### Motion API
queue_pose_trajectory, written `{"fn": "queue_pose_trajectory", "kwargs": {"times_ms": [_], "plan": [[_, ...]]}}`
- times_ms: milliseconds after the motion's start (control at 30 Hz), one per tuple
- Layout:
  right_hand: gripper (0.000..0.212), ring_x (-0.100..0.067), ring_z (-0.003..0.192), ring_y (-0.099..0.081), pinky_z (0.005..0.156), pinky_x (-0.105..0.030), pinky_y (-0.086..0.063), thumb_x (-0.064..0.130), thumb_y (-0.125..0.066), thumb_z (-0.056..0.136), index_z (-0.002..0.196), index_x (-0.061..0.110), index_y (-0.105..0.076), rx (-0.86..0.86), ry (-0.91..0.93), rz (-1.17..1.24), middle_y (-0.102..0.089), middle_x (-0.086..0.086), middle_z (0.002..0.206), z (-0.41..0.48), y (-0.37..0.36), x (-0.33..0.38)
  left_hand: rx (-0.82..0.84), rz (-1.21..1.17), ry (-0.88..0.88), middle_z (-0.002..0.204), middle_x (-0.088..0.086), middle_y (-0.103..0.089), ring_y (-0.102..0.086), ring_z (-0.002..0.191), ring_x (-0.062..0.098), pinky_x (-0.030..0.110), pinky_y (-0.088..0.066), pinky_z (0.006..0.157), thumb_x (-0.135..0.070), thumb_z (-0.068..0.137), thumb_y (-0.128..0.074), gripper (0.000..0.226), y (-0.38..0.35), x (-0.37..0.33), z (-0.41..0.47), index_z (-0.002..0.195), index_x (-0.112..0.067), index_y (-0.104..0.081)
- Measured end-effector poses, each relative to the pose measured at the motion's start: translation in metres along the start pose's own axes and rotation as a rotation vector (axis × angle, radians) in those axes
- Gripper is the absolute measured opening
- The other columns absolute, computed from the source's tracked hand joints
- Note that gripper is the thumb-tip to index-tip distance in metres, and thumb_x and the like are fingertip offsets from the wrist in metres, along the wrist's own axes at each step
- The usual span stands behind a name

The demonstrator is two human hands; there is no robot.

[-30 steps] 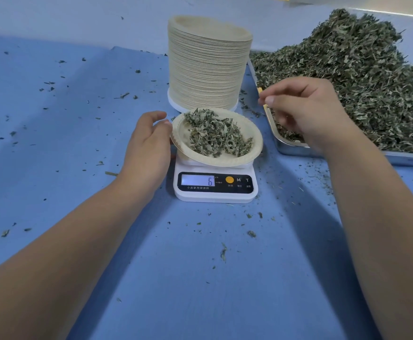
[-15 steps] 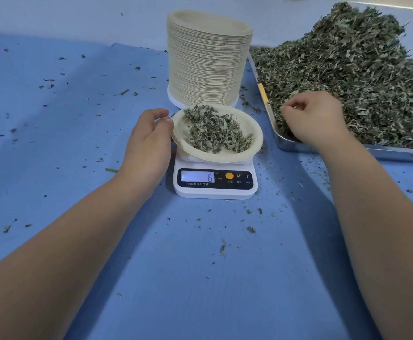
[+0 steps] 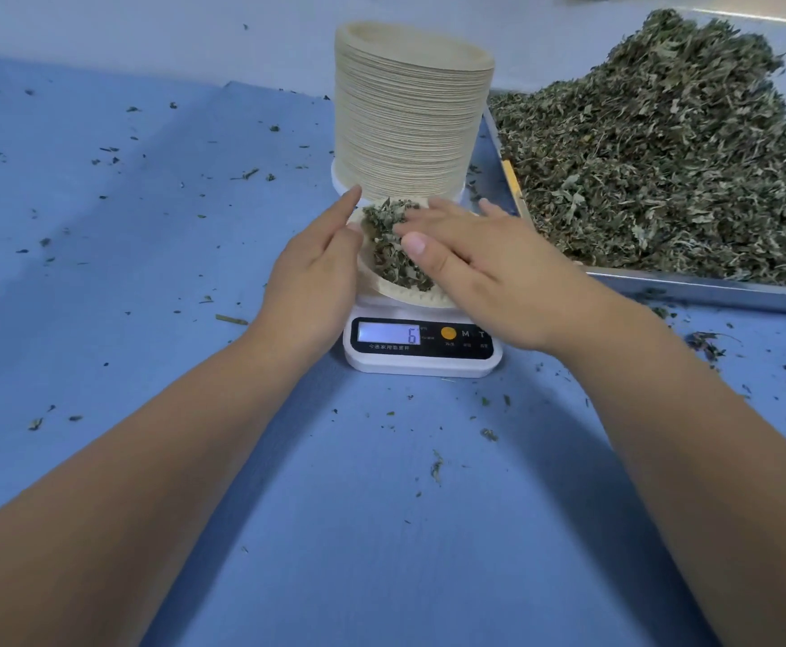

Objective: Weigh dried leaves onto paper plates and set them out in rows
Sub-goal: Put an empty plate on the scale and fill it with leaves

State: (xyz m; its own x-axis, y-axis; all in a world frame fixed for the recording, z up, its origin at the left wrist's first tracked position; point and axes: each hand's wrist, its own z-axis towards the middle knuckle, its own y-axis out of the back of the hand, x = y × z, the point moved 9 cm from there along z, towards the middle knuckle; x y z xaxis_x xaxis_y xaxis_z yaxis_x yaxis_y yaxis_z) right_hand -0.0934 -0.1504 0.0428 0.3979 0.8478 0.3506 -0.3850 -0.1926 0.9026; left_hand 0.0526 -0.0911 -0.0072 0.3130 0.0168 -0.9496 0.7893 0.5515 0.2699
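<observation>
Dried leaves (image 3: 391, 254), crumpled grey-green, on one shallow paper plate (image 3: 410, 298) atop one white scale (image 3: 421, 361) reading 6. Left grip (image 3: 316, 268) flat, fingers straight at plate's left rim; right grip (image 3: 489, 277) spread open over leaves, holding nothing, hiding plate's right side. Behind, one tall plate stack (image 3: 412, 114); right, one metal tray (image 3: 708, 288) carrying a leaf heap (image 3: 662, 156)
</observation>
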Motion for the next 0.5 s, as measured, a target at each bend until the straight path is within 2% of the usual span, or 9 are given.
{"fn": "queue_pose_trajectory", "kwargs": {"times_ms": [33,67,100,133,167,267,333,433,500], "plan": [[0.052,0.0,0.126,-0.052,0.118,-0.031,-0.03,0.053,-0.029,0.107,0.132,0.024,-0.064,-0.006,0.006,0.036,-0.068,0.018,0.119,-0.002,0.001,0.003,0.015,0.036,-0.039,0.13,-0.04,-0.056,-0.045,0.118,-0.028,0.017,-0.034,0.107,-0.03,0.108,-0.04,0.046,-0.002,-0.003,-0.002,0.151,-0.046,-0.048],[0.052,0.001,0.101,-0.06,0.102,-0.026,-0.045,0.052,-0.031,0.107,0.125,0.019,-0.067,-0.023,0.004,0.082,-0.069,0.018,0.094,-0.005,0.003,0.006,0.026,0.096,-0.09,0.151,-0.026,-0.048,-0.037,0.138,-0.016,0.021,-0.026,0.118,-0.031,0.109,-0.039,0.046,-0.004,-0.008,-0.003,0.152,-0.045,-0.046],[0.05,0.0,0.083,-0.059,0.085,-0.022,-0.049,0.049,-0.034,0.108,0.121,0.016,-0.068,-0.053,0.005,0.125,-0.064,0.018,0.08,-0.008,0.006,0.006,0.032,0.181,-0.147,0.164,-0.013,-0.037,-0.026,0.15,-0.004,0.023,-0.016,0.122,-0.032,0.109,-0.038,0.046,-0.005,-0.013,-0.005,0.153,-0.044,-0.046],[0.045,0.002,0.076,-0.057,0.076,-0.018,-0.046,0.045,-0.036,0.108,0.123,0.016,-0.068,-0.106,0.018,0.153,-0.06,0.022,0.075,-0.011,0.012,0.007,0.037,0.264,-0.205,0.168,-0.005,-0.03,-0.019,0.155,0.005,0.025,-0.011,0.122,-0.033,0.108,-0.037,0.046,-0.006,-0.02,-0.007,0.153,-0.042,-0.046],[0.04,0.007,0.075,-0.056,0.077,-0.017,-0.041,0.041,-0.038,0.109,0.126,0.019,-0.067,-0.177,0.038,0.166,-0.059,0.03,0.075,-0.014,0.02,0.007,0.045,0.321,-0.251,0.169,-0.002,-0.027,-0.016,0.156,0.009,0.024,-0.008,0.121,-0.034,0.107,-0.037,0.047,-0.008,-0.025,-0.009,0.152,-0.041,-0.048],[0.033,0.017,0.086,-0.057,0.088,-0.029,-0.044,0.033,-0.044,0.108,0.126,0.02,-0.068,-0.399,0.058,0.196,-0.06,0.04,0.082,-0.025,0.045,-0.005,0.068,0.348,-0.257,0.17,-0.005,-0.025,-0.014,0.157,0.011,0.021,-0.005,0.118,-0.032,0.109,-0.041,0.042,-0.012,-0.025,-0.011,0.148,-0.041,-0.054],[0.028,0.011,0.09,-0.061,0.09,-0.032,-0.051,0.031,-0.05,0.104,0.121,0.021,-0.071,-0.511,-0.003,0.142,-0.066,0.028,0.094,-0.034,0.058,-0.026,0.075,0.338,-0.232,0.17,-0.009,-0.025,-0.013,0.156,0.009,0.021,-0.004,0.117,-0.031,0.11,-0.042,0.038,-0.013,-0.022,-0.011,0.143,-0.042,-0.058],[0.027,0.002,0.059,-0.055,0.063,-0.024,-0.043,0.033,-0.054,0.099,0.119,0.024,-0.07,-0.513,-0.211,-0.048,-0.062,0.017,0.074,-0.042,0.062,-0.071,0.061,0.312,-0.217,0.169,-0.011,-0.027,-0.015,0.156,0.006,0.019,-0.006,0.116,-0.032,0.11,-0.043,0.038,-0.012,-0.021,-0.01,0.142,-0.043,-0.059],[0.028,-0.008,0.058,-0.052,0.063,-0.031,-0.043,0.036,-0.051,0.1,0.117,0.021,-0.068,-0.464,-0.348,-0.141,-0.064,0.004,0.074,-0.046,0.058,-0.097,0.043,0.262,-0.201,0.168,-0.009,-0.03,-0.019,0.154,0.002,0.016,-0.01,0.115,-0.031,0.11,-0.043,0.039,-0.008,-0.018,-0.009,0.144,-0.042,-0.057]]}}
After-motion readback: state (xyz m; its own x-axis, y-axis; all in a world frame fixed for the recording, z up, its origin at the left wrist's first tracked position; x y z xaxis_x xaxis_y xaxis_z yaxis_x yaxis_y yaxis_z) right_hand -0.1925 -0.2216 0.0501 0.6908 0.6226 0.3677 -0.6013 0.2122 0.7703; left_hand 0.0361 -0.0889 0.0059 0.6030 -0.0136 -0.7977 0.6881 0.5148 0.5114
